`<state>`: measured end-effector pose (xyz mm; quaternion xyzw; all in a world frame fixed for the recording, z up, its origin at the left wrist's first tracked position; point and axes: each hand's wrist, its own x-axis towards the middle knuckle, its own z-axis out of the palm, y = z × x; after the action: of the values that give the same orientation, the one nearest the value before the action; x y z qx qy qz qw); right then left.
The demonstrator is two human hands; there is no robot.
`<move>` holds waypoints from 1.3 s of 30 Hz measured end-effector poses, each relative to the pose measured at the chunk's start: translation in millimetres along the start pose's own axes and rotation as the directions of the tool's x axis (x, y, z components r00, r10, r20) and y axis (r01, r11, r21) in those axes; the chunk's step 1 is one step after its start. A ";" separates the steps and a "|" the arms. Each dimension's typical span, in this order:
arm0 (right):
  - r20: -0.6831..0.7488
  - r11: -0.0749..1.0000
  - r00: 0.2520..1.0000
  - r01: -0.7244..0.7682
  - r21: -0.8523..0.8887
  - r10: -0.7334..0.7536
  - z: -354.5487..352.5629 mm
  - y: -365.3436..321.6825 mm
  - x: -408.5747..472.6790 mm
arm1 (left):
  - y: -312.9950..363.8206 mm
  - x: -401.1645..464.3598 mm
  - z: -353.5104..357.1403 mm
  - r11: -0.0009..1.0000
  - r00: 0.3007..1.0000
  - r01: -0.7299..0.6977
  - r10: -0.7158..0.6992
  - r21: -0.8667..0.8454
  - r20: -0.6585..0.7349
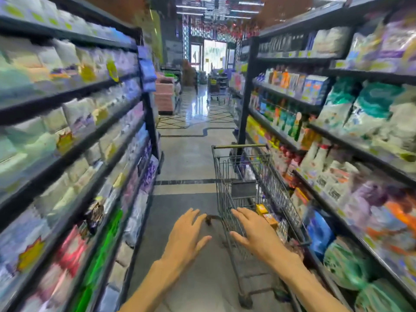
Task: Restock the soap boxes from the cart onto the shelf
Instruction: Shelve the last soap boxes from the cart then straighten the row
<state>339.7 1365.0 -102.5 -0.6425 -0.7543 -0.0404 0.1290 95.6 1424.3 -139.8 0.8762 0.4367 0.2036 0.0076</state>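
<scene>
Head view: cart [252, 176] beside right shelf [337, 140]

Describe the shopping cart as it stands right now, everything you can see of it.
The shopping cart is a grey wire-mesh trolley with a brownish handle bar at its far end and a dark wheel visible below. It stands upright in the aisle, close against the right-hand shelf. A few orange-yellow boxes lie inside. The right hand hovers open over its near end; contact is unclear.
</scene>
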 end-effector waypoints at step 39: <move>0.070 0.444 0.440 -0.894 -0.067 0.895 125.6 338.4 389.4 | -84.5 690.4 312.3 0.619 0.578 -0.661 0.780 -0.423 0.237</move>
<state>598.3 1824.8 -162.9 -0.9459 -0.3070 0.0567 0.0888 514.5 2058.4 -200.5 0.9879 -0.0090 0.0666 0.1397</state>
